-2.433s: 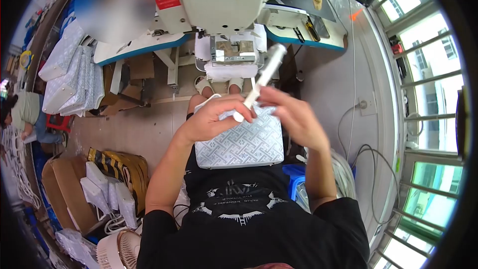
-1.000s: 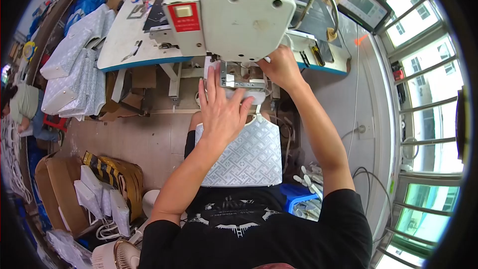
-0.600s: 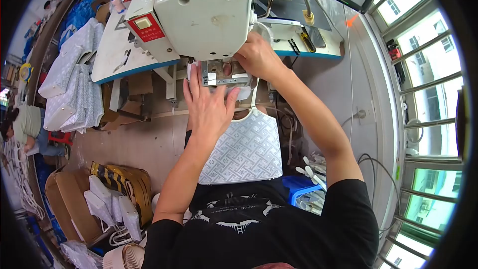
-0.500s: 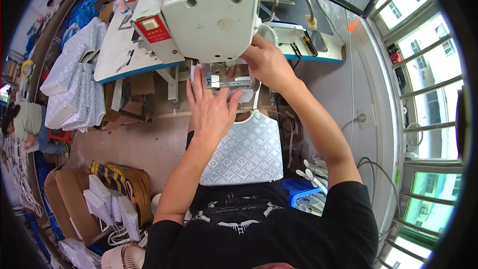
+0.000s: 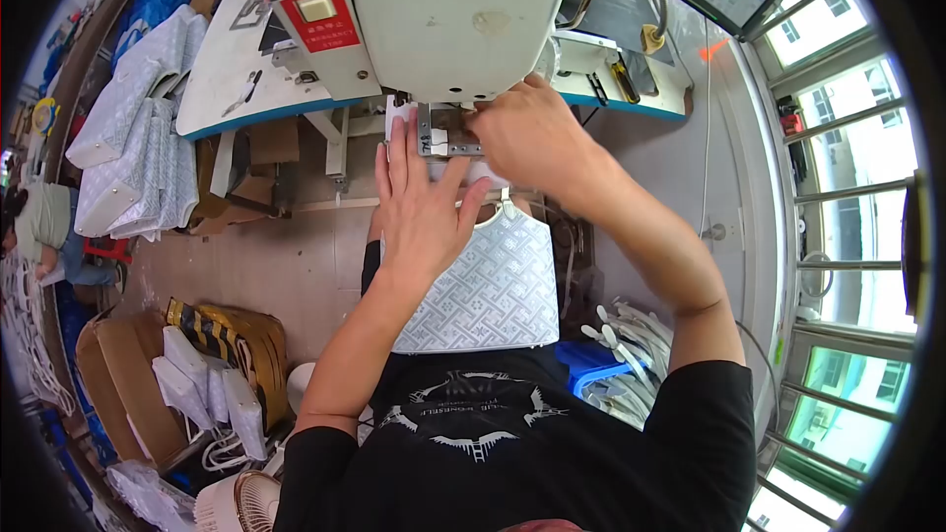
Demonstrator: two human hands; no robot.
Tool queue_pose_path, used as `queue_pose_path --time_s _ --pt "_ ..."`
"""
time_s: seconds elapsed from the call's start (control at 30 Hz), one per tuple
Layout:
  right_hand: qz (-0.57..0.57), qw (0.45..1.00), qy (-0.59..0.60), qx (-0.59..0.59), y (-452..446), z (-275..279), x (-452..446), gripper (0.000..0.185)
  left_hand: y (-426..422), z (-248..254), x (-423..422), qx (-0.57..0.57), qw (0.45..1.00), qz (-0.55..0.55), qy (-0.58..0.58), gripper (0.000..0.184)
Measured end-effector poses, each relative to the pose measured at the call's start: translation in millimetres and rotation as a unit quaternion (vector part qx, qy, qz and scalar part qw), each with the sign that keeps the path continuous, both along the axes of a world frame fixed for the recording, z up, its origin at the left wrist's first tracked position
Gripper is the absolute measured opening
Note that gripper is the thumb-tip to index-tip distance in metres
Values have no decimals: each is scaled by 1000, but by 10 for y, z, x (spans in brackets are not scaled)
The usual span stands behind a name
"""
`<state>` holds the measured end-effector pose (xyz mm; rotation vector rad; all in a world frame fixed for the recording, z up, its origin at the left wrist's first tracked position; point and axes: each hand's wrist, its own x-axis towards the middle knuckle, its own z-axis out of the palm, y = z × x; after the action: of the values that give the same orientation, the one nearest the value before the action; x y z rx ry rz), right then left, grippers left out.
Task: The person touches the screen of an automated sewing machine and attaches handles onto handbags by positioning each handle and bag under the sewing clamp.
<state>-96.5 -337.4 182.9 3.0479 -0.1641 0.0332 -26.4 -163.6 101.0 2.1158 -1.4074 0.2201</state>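
My left hand [image 5: 424, 207] lies flat with fingers spread at the left and front of the metal clamp frame [image 5: 455, 149], under the head of the sewing machine [image 5: 458, 25]. My right hand [image 5: 527, 133] is bent over the right side of the clamp, its fingers curled; what they hold, if anything, is hidden behind the hand and machine head. A patterned white-grey bag [image 5: 488, 286] rests on my lap, its top edge and a strap tab just below the clamp.
Patterned bags [image 5: 148, 138] are stacked at the left. Small scissors [image 5: 244, 91] lie on the white machine table [image 5: 212, 103]. A blue bin [image 5: 586, 360] with white straps stands at my right; a cardboard box [image 5: 118, 384] and a fan [image 5: 236, 502] are lower left.
Earlier both hands were around a white strap above the bag; they have since moved up to the clamp. Most recently my right hand has shifted left over the clamp's right part.
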Motion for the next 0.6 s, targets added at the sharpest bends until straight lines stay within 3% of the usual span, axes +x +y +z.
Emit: queue_pose_path --time_s 0.03,0.07,0.1,0.17,0.23,0.3,0.37,0.4,0.5,0.6 --pt "1 1000 -3 -6 -32 29 -72 24 8 7 8 4 1000 -1 2 43" --pt "-19 982 -90 164 -123 24 -222 23 21 12 33 6 1000 0 4 44" --pt "-32 929 -170 328 -232 -1 -361 22 26 13 67 -4 1000 9 4 44" --pt "-115 890 -97 429 -339 -267 -858 21 24 -27 64 -19 1000 11 6 45" --pt "-29 939 3 341 -54 -946 -981 22 10 -80 21 -23 1000 15 13 46" --pt "5 955 -59 290 318 -1729 -758 29 17 -107 1 -27 999 15 9 48" --pt "-171 939 161 254 617 -1626 -441 34 14 -73 11 -37 999 14 -9 49" --pt "-169 940 152 254 615 -1669 -428 34 21 -70 24 -31 999 12 -17 50" --pt "-37 914 83 397 550 -1877 -494 36 55 -83 37 -21 999 19 -25 52" --pt "24 910 19 414 511 -1755 -601 36 53 -104 47 -40 998 18 -33 58"
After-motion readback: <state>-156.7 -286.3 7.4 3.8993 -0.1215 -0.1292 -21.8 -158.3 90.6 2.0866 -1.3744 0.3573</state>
